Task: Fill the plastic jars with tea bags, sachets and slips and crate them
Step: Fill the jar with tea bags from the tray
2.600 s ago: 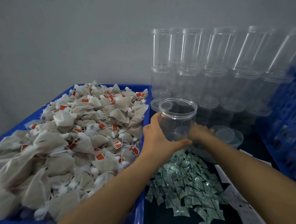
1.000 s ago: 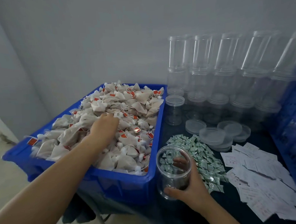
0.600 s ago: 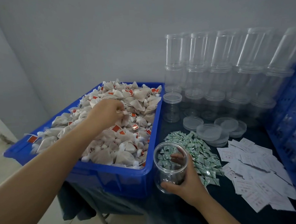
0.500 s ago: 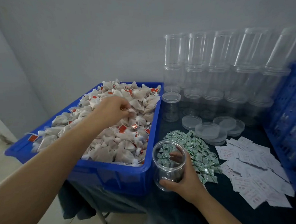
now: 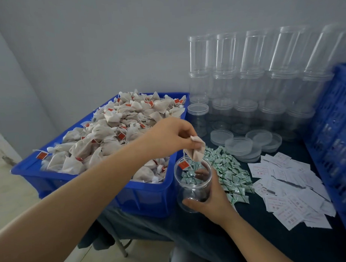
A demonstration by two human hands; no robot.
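Beige paper tea bag (image 5: 197, 148) hangs pinched in your left hand (image 5: 169, 136) fingers above the clear round plastic jar (image 5: 192, 186), which your right hand (image 5: 209, 201) fingers clamp around.

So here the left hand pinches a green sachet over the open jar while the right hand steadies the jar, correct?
Not quite. The head view shows the left hand pinching a tea bag, its red tag dangling, not a green sachet. It is over the open jar, which the right hand steadies.
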